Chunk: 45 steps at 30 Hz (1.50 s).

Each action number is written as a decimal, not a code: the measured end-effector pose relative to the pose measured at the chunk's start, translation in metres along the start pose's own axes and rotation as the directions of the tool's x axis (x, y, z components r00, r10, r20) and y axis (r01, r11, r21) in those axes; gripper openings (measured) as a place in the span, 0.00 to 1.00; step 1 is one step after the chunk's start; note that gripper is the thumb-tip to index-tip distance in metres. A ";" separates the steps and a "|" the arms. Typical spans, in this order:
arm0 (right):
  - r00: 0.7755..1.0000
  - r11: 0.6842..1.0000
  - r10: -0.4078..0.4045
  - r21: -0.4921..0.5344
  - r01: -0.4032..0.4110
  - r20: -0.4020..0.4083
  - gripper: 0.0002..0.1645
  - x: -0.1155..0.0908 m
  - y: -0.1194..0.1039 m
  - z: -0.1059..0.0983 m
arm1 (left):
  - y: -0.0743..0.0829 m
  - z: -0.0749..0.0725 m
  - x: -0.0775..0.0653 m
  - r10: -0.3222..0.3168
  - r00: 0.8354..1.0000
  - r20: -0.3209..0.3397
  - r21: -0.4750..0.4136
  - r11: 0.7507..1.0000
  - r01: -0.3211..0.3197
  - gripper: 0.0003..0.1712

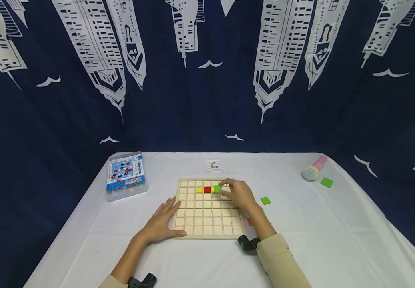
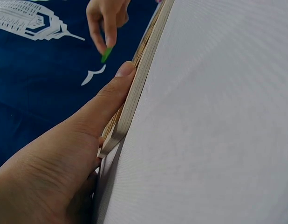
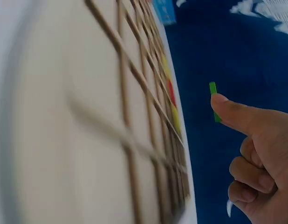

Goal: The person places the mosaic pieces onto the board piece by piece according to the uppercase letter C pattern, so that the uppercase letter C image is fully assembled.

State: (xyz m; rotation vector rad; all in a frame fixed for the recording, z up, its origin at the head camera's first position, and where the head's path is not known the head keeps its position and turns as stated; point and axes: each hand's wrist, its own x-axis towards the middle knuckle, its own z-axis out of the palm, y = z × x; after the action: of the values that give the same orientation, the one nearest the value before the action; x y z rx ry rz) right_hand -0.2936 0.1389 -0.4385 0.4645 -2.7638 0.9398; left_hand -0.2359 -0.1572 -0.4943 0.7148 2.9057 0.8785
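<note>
A square wooden grid board (image 1: 203, 221) lies on the white table. In one of its upper rows sit a yellow tile (image 1: 199, 190), a red tile (image 1: 207, 189) and another yellow tile (image 1: 213, 190), side by side. My right hand (image 1: 241, 195) pinches a green tile (image 3: 213, 88) between thumb and finger, held above the board near that row; its other fingers are curled in the right wrist view. My left hand (image 1: 161, 224) rests against the board's left front corner, fingers straight and spread, thumb (image 2: 111, 95) lying along the edge.
Right of the board lie a green tile (image 1: 265, 200), an orange-red tile (image 1: 250, 222) partly behind my forearm, and a farther green tile (image 1: 326, 182) beside a pink microphone (image 1: 311, 172). A small pattern card (image 1: 214, 166) lies behind the board. A boxed set (image 1: 126, 176) stands at back left.
</note>
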 end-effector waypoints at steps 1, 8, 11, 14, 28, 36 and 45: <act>1.000 1.000 -0.011 -0.002 0.011 0.001 0.17 0.001 -0.006 0.008 | 0.000 0.000 0.000 -0.001 1.000 0.001 0.001 1.000 0.001 0.63; 0.998 0.998 -0.054 -0.037 0.055 0.026 0.17 0.005 -0.028 0.048 | 0.000 0.001 0.000 0.020 1.000 -0.013 0.005 1.000 -0.020 0.62; 0.998 0.996 -0.056 -0.070 0.059 0.031 0.16 0.007 -0.030 0.054 | 0.001 0.002 0.000 0.031 0.999 -0.020 0.003 1.000 -0.031 0.62; 0.998 0.994 -0.047 -0.097 0.051 0.040 0.16 0.008 -0.030 0.057 | 0.002 0.001 0.001 0.027 1.000 -0.014 0.014 1.000 -0.027 0.62; 1.000 0.995 0.013 0.096 -0.016 0.027 0.17 -0.003 0.003 0.022 | -0.001 0.001 0.002 0.025 1.000 -0.015 0.002 1.000 -0.025 0.62; 0.996 0.994 0.090 0.055 -0.090 0.006 0.19 -0.033 0.072 -0.042 | -0.002 0.000 0.001 0.028 0.999 -0.025 0.001 1.000 -0.028 0.62; 0.980 0.979 0.195 0.047 -0.197 0.040 0.22 -0.061 0.122 -0.067 | 0.000 -0.001 0.001 0.019 1.000 -0.005 -0.015 1.000 -0.019 0.62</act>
State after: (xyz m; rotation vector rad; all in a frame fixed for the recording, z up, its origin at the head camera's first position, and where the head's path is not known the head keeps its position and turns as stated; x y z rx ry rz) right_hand -0.2745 0.2858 -0.4711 0.2198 -2.8636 1.0566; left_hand -0.2368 -0.1577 -0.4937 0.7423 2.8978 0.9035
